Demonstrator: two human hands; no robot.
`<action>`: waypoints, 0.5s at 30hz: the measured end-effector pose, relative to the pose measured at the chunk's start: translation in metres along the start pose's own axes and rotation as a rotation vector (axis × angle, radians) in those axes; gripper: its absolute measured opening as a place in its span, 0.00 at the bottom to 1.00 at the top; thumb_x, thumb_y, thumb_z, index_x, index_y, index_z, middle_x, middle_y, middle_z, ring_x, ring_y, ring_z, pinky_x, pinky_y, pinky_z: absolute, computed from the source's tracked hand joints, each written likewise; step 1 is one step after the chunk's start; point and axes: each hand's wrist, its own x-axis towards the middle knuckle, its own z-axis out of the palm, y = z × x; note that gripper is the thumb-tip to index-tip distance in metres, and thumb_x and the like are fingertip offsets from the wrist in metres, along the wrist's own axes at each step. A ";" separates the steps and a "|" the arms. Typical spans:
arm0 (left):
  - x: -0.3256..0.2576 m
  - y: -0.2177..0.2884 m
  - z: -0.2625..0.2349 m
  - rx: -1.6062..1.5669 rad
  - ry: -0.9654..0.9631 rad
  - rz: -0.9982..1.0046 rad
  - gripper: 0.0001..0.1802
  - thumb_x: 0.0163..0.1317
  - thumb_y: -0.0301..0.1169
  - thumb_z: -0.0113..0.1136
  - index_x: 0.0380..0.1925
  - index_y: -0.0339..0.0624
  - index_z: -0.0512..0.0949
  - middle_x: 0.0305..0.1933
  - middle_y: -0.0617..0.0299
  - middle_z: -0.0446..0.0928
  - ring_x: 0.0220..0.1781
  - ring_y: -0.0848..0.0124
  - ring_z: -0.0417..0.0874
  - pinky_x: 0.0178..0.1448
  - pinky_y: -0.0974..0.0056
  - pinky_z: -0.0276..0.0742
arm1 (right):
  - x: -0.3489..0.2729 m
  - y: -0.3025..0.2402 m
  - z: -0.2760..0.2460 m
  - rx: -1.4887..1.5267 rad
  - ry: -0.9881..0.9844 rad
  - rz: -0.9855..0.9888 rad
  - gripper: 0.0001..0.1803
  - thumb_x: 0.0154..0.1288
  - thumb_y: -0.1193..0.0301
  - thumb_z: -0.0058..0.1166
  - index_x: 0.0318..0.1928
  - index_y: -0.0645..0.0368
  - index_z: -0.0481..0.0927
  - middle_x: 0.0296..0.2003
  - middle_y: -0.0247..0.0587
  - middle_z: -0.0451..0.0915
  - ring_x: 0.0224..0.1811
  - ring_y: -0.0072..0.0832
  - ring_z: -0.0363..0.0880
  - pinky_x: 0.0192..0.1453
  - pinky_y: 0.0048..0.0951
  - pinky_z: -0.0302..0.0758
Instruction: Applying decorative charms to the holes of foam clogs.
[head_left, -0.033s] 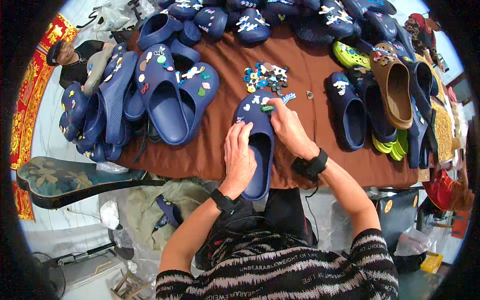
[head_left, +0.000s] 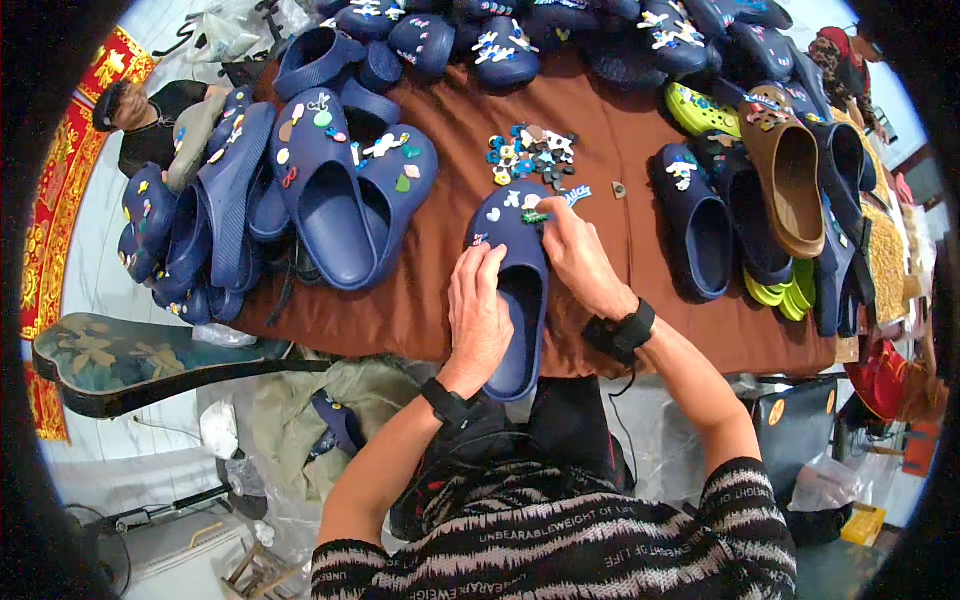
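Note:
A navy clog point(head_left: 522, 340) lies with its toe pointing away from me at the table's front edge. Several charms sit on its upper, among them a white heart and a green charm point(head_left: 533, 217). My left hand point(head_left: 477, 315) wraps over the clog's left side, fingers closed on it. Curled and pressed together, the fingers of my right hand point(head_left: 580, 255) meet the right side of the toe beside the green charm; whatever lies between them is hidden. A blue-and-white lettered charm point(head_left: 577, 195) shows just beyond those fingers. Farther off lies a pile of loose charms point(head_left: 532, 155).
Decorated navy clogs point(head_left: 330, 220) crowd the brown-covered table point(head_left: 600, 130) on the left, with more along its far edge. At right are a navy clog point(head_left: 693, 225), a brown clog point(head_left: 795, 180) and a lime clog point(head_left: 702, 108). A person point(head_left: 150, 120) is at far left.

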 end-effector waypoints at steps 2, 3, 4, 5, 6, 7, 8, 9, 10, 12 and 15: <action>0.000 0.001 0.000 0.007 0.006 0.018 0.36 0.54 0.13 0.50 0.66 0.41 0.65 0.68 0.48 0.65 0.72 0.48 0.64 0.75 0.47 0.59 | -0.001 0.013 0.007 0.109 0.057 0.002 0.14 0.71 0.76 0.47 0.55 0.62 0.70 0.34 0.69 0.81 0.34 0.62 0.81 0.39 0.54 0.75; 0.002 0.003 0.001 0.005 0.007 0.023 0.36 0.54 0.13 0.50 0.66 0.41 0.65 0.68 0.48 0.65 0.72 0.48 0.64 0.75 0.47 0.59 | 0.000 0.026 0.014 0.124 0.169 -0.111 0.12 0.72 0.75 0.47 0.53 0.63 0.70 0.34 0.64 0.81 0.29 0.56 0.81 0.35 0.50 0.76; 0.002 0.004 0.002 0.009 0.009 0.022 0.35 0.55 0.12 0.48 0.66 0.40 0.65 0.67 0.46 0.66 0.72 0.47 0.64 0.76 0.47 0.59 | 0.002 0.032 0.017 0.140 0.280 -0.223 0.10 0.73 0.74 0.46 0.51 0.63 0.71 0.33 0.60 0.82 0.25 0.50 0.82 0.31 0.46 0.77; 0.003 0.004 0.004 0.012 0.011 0.022 0.34 0.56 0.12 0.45 0.66 0.38 0.65 0.66 0.45 0.66 0.72 0.47 0.64 0.76 0.48 0.58 | 0.001 0.039 0.017 0.138 0.283 -0.225 0.10 0.73 0.74 0.46 0.51 0.63 0.71 0.33 0.60 0.82 0.25 0.50 0.82 0.31 0.46 0.77; 0.003 0.003 0.004 0.015 0.013 0.024 0.34 0.56 0.12 0.45 0.66 0.38 0.65 0.66 0.45 0.66 0.72 0.47 0.64 0.76 0.48 0.58 | -0.001 0.042 0.017 0.427 0.181 0.091 0.08 0.75 0.73 0.46 0.49 0.63 0.71 0.33 0.52 0.80 0.23 0.41 0.81 0.29 0.40 0.78; 0.004 0.002 0.004 0.009 0.023 0.005 0.34 0.56 0.13 0.46 0.66 0.38 0.64 0.66 0.44 0.66 0.72 0.47 0.64 0.76 0.48 0.58 | -0.002 0.044 0.017 0.708 0.070 0.410 0.07 0.76 0.72 0.45 0.48 0.62 0.71 0.32 0.44 0.78 0.21 0.31 0.79 0.26 0.35 0.78; 0.005 0.002 0.004 0.003 0.034 -0.012 0.34 0.56 0.13 0.46 0.66 0.38 0.64 0.66 0.44 0.66 0.72 0.47 0.64 0.77 0.48 0.58 | -0.005 0.046 0.018 0.711 0.070 0.404 0.07 0.76 0.72 0.45 0.48 0.62 0.71 0.32 0.44 0.78 0.21 0.31 0.79 0.26 0.35 0.78; 0.005 0.001 0.004 0.014 0.039 -0.016 0.34 0.56 0.13 0.46 0.66 0.38 0.64 0.66 0.44 0.66 0.72 0.47 0.64 0.77 0.48 0.58 | -0.009 0.044 0.021 0.724 0.098 0.402 0.06 0.77 0.71 0.45 0.47 0.61 0.71 0.31 0.39 0.76 0.21 0.26 0.77 0.25 0.31 0.77; 0.005 0.000 0.003 0.016 0.038 -0.015 0.33 0.56 0.13 0.46 0.66 0.38 0.65 0.66 0.44 0.66 0.72 0.47 0.64 0.77 0.48 0.57 | -0.009 0.042 0.021 0.739 0.124 0.398 0.06 0.78 0.70 0.45 0.45 0.60 0.71 0.30 0.35 0.73 0.20 0.21 0.75 0.23 0.28 0.76; 0.002 -0.002 0.001 0.028 0.034 -0.021 0.33 0.56 0.14 0.46 0.66 0.38 0.65 0.66 0.43 0.66 0.72 0.47 0.63 0.77 0.48 0.57 | 0.013 0.041 0.001 0.526 0.174 0.218 0.09 0.78 0.69 0.46 0.46 0.63 0.72 0.30 0.40 0.75 0.25 0.26 0.78 0.28 0.31 0.75; 0.005 -0.006 -0.001 0.027 0.091 0.022 0.36 0.51 0.13 0.50 0.65 0.39 0.66 0.66 0.46 0.67 0.71 0.46 0.64 0.75 0.46 0.59 | 0.049 0.059 -0.011 -0.024 0.282 -0.050 0.11 0.77 0.66 0.45 0.43 0.63 0.72 0.31 0.57 0.79 0.29 0.48 0.80 0.36 0.47 0.74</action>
